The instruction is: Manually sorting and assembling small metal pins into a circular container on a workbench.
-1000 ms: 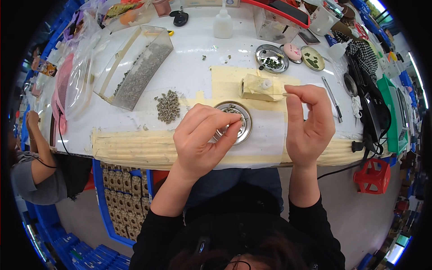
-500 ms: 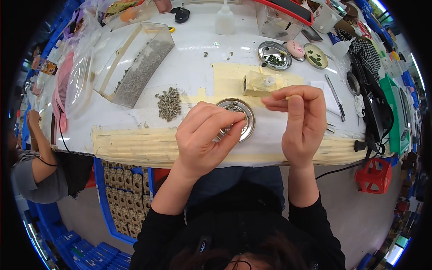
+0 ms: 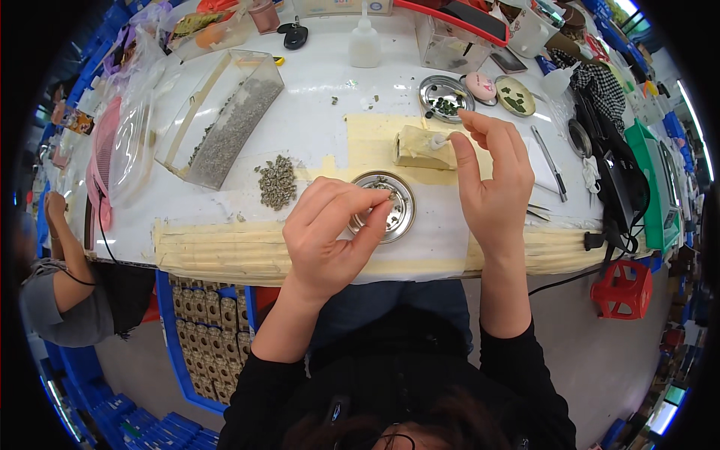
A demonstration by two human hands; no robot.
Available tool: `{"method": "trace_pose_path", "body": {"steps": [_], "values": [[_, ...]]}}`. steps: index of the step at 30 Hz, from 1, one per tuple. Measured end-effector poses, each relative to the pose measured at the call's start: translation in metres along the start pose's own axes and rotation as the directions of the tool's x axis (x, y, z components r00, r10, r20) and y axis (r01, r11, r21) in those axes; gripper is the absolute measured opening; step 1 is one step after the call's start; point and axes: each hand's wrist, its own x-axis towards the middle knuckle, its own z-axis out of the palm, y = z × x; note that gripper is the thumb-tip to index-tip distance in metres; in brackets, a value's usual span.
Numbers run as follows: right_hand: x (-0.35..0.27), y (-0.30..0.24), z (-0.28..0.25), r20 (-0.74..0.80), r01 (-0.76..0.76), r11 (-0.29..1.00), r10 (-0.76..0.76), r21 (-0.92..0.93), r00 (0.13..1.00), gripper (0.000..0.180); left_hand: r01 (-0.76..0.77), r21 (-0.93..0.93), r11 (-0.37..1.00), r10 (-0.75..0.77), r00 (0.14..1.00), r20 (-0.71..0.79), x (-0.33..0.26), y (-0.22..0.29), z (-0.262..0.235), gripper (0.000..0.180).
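Note:
My left hand [image 3: 324, 236] pinches a tiny piece between thumb and forefinger, above a round metal dish [image 3: 409, 217]. Small grey-green pieces lie in that dish. My right hand [image 3: 495, 184] is raised beside a block wrapped in cream tape [image 3: 416, 151], its thumb tip close to the small white cap [image 3: 439, 140] on top. The thumb and forefinger of this hand are bent toward each other; whatever they hold is too small to make out. Left of the dish, a heap of small grey-green pieces [image 3: 277, 182] rests on the table.
A clear bin of grey grit [image 3: 241, 124] stands at left. Behind are a white squeeze bottle [image 3: 365, 46] and a metal dish with dark green pieces [image 3: 444, 99]. Tweezers [image 3: 538, 211] and a pen [image 3: 550, 161] lie at right. Another person [image 3: 64, 292] sits at far left.
My right hand has moved up toward the white cap, its fingers lifting from a level pose. My left hand keeps its pinch over the dish. The whole view has shifted slightly.

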Motion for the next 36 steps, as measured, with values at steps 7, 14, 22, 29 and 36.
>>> {"method": "trace_pose_path", "body": {"steps": [7,14,22,29,36], "values": [[-0.015,-0.001,-0.046,-0.036,-0.131,0.980,0.137,0.149,0.990,0.008,0.159,0.234,0.959,-0.189,0.975,0.113,-0.013,-0.004,-0.040,0.011],[-0.039,-0.016,-0.091,0.208,-0.210,0.790,0.107,0.576,0.972,0.019,0.163,0.395,0.904,-0.239,0.959,0.151,-0.024,-0.008,-0.051,0.008],[-0.025,-0.066,-0.138,0.170,-0.343,-0.002,-0.867,0.939,0.468,0.022,0.204,0.429,0.880,-0.224,0.975,-0.005,-0.029,-0.018,-0.049,0.021],[-0.027,-0.064,-0.144,0.236,-0.287,0.083,-0.798,0.954,0.555,0.020,0.287,0.057,0.956,-0.283,0.956,-0.076,-0.032,0.013,-0.071,0.021],[-0.030,-0.060,-0.141,0.237,-0.364,0.102,-0.907,0.926,0.348,0.027,0.114,-0.873,0.474,0.493,0.787,0.371,-0.017,0.069,-0.123,0.025]]}}
